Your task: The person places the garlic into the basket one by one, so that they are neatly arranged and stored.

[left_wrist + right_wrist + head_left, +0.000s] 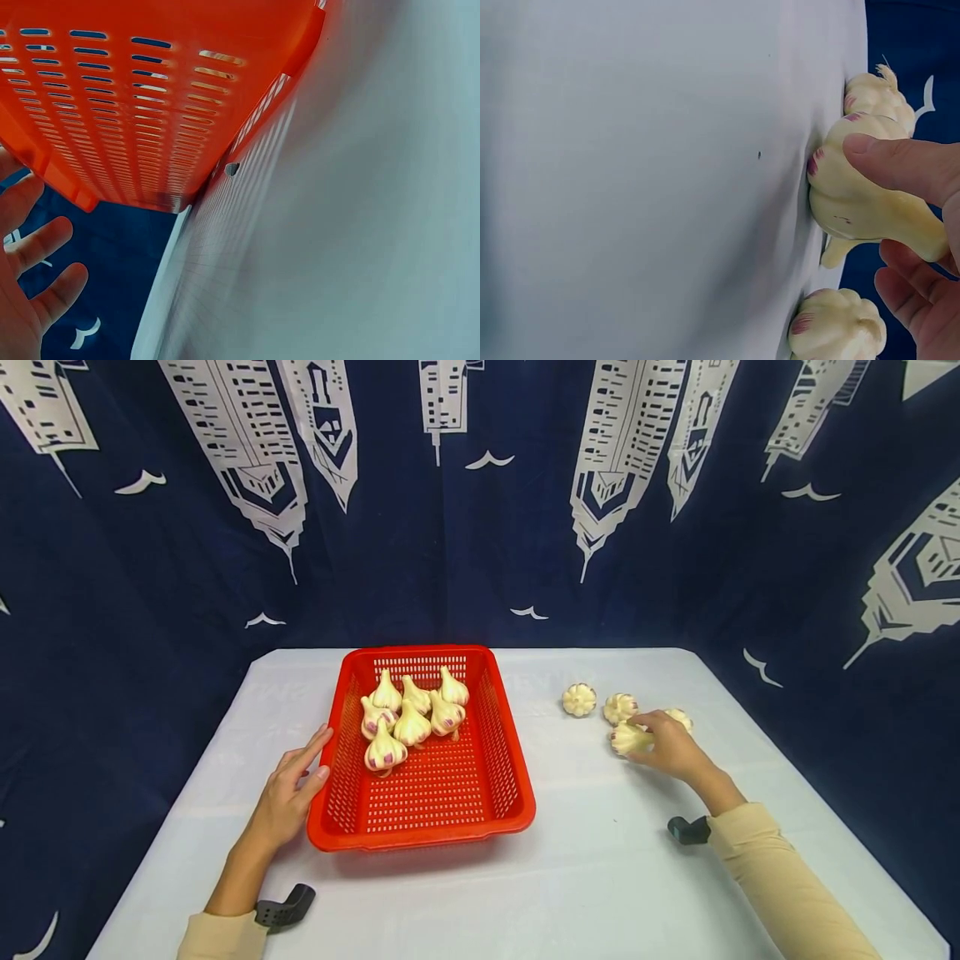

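Observation:
My right hand (pixel 675 750) is at the right of the table and pinches a garlic bulb (pixel 626 739). In the right wrist view the thumb presses on the side of this bulb (pixel 855 184), and its neck points into the palm. Other garlic bulbs (pixel 579 700) lie around it, one of them partly behind the hand. A red plastic basket (pixel 427 802) stands left of the middle, with several garlic bulbs (pixel 411 724) grouped in its far and left part. Beside its left rim is my left hand (pixel 288 789), fingers extended and touching the edge.
A white cloth covers the table (pixel 600 877). Behind it hangs a dark blue curtain (pixel 480 568) with white building prints. Dark wrist devices (pixel 285 908) sit at both sleeves. Slots in the basket wall (pixel 150 97) show close up in the left wrist view.

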Motion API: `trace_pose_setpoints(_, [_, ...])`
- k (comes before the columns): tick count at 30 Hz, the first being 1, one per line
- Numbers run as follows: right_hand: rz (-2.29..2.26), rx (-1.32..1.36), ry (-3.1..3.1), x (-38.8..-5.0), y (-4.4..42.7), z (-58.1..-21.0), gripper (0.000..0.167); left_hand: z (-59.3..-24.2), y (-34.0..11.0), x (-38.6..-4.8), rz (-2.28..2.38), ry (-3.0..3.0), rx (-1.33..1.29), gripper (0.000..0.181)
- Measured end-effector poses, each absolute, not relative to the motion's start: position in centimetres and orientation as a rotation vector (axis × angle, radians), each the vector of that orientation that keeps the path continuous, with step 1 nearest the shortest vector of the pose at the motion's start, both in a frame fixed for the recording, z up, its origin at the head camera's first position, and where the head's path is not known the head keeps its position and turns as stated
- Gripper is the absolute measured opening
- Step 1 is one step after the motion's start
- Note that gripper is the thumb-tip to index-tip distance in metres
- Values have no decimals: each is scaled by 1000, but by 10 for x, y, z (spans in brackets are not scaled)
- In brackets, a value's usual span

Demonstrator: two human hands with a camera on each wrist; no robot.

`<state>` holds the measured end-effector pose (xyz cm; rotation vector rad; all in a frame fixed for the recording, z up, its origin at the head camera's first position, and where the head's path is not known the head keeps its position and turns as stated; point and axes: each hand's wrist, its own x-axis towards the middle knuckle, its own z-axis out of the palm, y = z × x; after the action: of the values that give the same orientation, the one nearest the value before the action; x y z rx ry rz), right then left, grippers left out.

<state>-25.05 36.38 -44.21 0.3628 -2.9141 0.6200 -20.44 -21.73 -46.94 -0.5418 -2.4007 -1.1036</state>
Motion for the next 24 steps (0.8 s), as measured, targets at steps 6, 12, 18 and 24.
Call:
trace_pose_setpoints(6, [630, 377, -2915, -253, 364, -444, 58, -469, -217, -204, -1106, -2407, -536, 52])
trace_pose_setpoints(12, [632, 363, -2918, -254, 363, -445, 58, -470, -217, -204, -1113, -2401, -534, 52])
trace_pose_setpoints(18, [652, 356, -2915, -253, 362, -447, 54, -472, -216, -204, -1115, -2397, -537, 52])
trace_pose_setpoints(24, [649, 378, -2880, -256, 361, -446, 53, -471, -216, -203, -1128, -2398, -528, 52])
